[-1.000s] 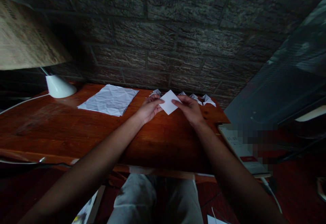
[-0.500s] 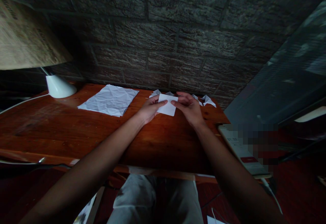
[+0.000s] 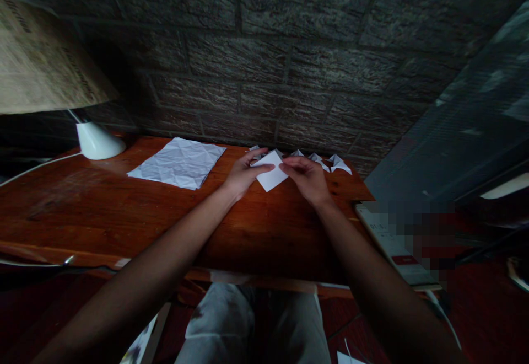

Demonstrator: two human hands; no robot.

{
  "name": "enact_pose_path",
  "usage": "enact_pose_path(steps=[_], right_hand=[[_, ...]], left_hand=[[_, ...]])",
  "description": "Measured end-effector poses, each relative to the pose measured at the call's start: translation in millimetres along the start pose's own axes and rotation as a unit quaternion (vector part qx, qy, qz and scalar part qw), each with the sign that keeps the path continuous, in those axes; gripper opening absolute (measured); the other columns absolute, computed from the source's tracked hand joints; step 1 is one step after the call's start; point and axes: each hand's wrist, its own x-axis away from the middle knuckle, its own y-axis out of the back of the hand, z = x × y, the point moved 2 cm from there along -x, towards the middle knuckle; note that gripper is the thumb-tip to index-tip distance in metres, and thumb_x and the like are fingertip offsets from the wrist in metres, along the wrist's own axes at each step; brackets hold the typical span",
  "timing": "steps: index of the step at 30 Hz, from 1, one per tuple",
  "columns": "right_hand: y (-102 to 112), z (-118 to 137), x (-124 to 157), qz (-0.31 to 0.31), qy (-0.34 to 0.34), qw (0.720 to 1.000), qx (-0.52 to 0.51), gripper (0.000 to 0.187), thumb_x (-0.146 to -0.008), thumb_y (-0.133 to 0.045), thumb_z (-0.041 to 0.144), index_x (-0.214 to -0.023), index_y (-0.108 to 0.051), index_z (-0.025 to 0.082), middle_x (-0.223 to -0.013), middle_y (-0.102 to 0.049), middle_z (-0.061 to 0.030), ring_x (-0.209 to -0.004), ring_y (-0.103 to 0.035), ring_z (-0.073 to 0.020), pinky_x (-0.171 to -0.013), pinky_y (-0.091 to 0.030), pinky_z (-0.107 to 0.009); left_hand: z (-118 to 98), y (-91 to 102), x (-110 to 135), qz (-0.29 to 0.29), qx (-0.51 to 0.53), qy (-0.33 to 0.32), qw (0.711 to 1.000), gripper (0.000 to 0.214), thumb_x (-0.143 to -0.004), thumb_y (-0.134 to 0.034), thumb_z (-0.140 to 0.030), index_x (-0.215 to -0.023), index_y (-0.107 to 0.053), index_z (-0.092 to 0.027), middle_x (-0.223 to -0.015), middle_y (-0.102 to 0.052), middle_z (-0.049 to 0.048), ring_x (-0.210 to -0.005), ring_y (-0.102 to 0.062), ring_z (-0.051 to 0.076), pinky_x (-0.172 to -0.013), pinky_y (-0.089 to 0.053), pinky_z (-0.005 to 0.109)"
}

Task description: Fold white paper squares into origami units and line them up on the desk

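Observation:
A small square of white folded paper (image 3: 269, 175) is held above the table, one corner toward me. My left hand (image 3: 244, 174) pinches its left side, thumb on top and fingers behind. On the right side my right hand (image 3: 305, 174) grips it between thumb and fingers. Behind the hands, along the wall, several small folded paper pieces (image 3: 339, 164) stand in a row, some partly hidden by my fingers. Off to the left lies a creased white paper sheet or stack (image 3: 178, 161) with a grid of fold lines.
The wooden table (image 3: 144, 226) runs along a brick wall (image 3: 231, 77). A lamp with a white base (image 3: 99, 140) stands at the left, its cord trailing off. At the right edge lies a tablet-like device (image 3: 397, 237), partly blurred out, with a cable.
The white paper has been turned from roughly square-on to a diamond position. My left fingers have shifted up behind it, and my right fingers have come down closer to its edge.

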Motion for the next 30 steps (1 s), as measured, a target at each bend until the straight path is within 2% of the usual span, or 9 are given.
enact_pose_path(steps=[3, 6, 9, 13, 17, 20, 23, 28, 30], right_hand=[[-1, 0, 1, 0.003, 0.01, 1.0, 0.012, 0.008, -0.074, -0.075, 0.027, -0.081, -0.074, 0.025, -0.086, -0.075, -0.0008, -0.081, -0.067, -0.0177, -0.084, -0.053, -0.036], [-1, 0, 2, -0.01, 0.042, 0.998, 0.048, 0.014, -0.073, -0.077, 0.03, -0.086, -0.074, 0.025, -0.091, -0.074, -0.0017, -0.084, -0.066, -0.018, -0.082, -0.052, -0.035], [0, 0, 2, -0.041, 0.073, 0.991, 0.103, 0.023, -0.071, -0.079, 0.035, -0.091, -0.073, 0.025, -0.1, -0.071, -0.0032, -0.087, -0.063, -0.0182, -0.08, -0.051, -0.033], [3, -4, 2, -0.092, 0.073, 0.98, 0.161, 0.026, -0.07, -0.081, 0.04, -0.088, -0.069, 0.024, -0.084, -0.065, -0.0011, -0.074, -0.057, -0.0154, -0.075, -0.049, -0.031], [-1, -10, 2, -0.071, 0.038, 0.991, 0.11, 0.033, -0.07, -0.081, 0.04, -0.092, -0.064, 0.022, -0.071, -0.062, 0.0026, -0.065, -0.056, -0.013, -0.069, -0.048, -0.029], [-4, -11, 2, -0.055, 0.028, 0.996, 0.062, 0.037, -0.068, -0.082, 0.039, -0.094, -0.062, 0.022, -0.075, -0.067, 0.0015, -0.069, -0.061, -0.0138, -0.072, -0.051, -0.031], [-4, -10, 1, -0.064, 0.025, 0.997, 0.031, 0.04, -0.065, -0.084, 0.037, -0.094, -0.062, 0.021, -0.078, -0.069, 0.0003, -0.073, -0.065, -0.0157, -0.074, -0.054, -0.033], [-5, -10, 1, -0.064, 0.021, 0.998, 0.01, 0.027, -0.068, -0.081, 0.035, -0.084, -0.066, 0.021, -0.082, -0.07, -0.0015, -0.076, -0.065, -0.0163, -0.075, -0.055, -0.034], [-5, -10, 1, -0.065, 0.02, 0.998, 0.007, 0.026, -0.068, -0.08, 0.034, -0.086, -0.066, 0.021, -0.084, -0.07, -0.0014, -0.076, -0.065, -0.0161, -0.075, -0.055, -0.034]], left_hand=[[0, -0.6, 1, 0.012, -0.037, -0.007, 0.999, 0.046, -0.057, -0.086, -0.018, -0.1, -0.072, -0.016, -0.084, -0.071, 0.002, -0.071, -0.062, 0.013, -0.069, -0.048, 0.027], [-1, -2.0, 3, 0.026, -0.04, 0.004, 0.999, 0.027, -0.063, -0.083, -0.026, -0.086, -0.073, -0.015, -0.076, -0.069, 0.0013, -0.064, -0.059, 0.011, -0.062, -0.046, 0.024], [-2, -1.5, 2, 0.014, -0.01, 0.015, 1.0, 0.024, -0.065, -0.083, -0.027, -0.083, -0.071, -0.017, -0.073, -0.067, -0.0001, -0.062, -0.058, 0.011, -0.06, -0.046, 0.023], [-1, 1.3, -1, -0.017, 0.017, 0.01, 1.0, 0.024, -0.066, -0.083, -0.025, -0.083, -0.067, -0.017, -0.073, -0.067, -0.0011, -0.062, -0.058, 0.01, -0.061, -0.048, 0.022], [-3, 2.7, -2, -0.023, 0.03, 0.014, 0.999, 0.027, -0.067, -0.083, -0.025, -0.087, -0.066, -0.017, -0.078, -0.069, -0.0001, -0.066, -0.06, 0.011, -0.065, -0.051, 0.024], [-6, 2.1, 0, -0.013, 0.039, 0.025, 0.999, 0.031, -0.066, -0.083, -0.024, -0.091, -0.066, -0.016, -0.08, -0.07, 0.0008, -0.071, -0.062, 0.012, -0.071, -0.053, 0.026], [-7, 1.7, 1, -0.017, 0.043, 0.034, 0.998, 0.03, -0.065, -0.083, -0.021, -0.089, -0.066, -0.015, -0.077, -0.068, 0.0006, -0.069, -0.061, 0.011, -0.07, -0.052, 0.025], [-8, 1.2, 2, -0.019, 0.041, 0.054, 0.998, 0.026, -0.069, -0.081, -0.02, -0.09, -0.067, -0.015, -0.082, -0.07, 0.0023, -0.071, -0.062, 0.012, -0.069, -0.052, 0.025], [-8, 0.5, 2, -0.011, 0.042, 0.059, 0.997, 0.022, -0.072, -0.078, -0.019, -0.091, -0.068, -0.015, -0.084, -0.071, 0.0034, -0.073, -0.063, 0.012, -0.07, -0.052, 0.025]])
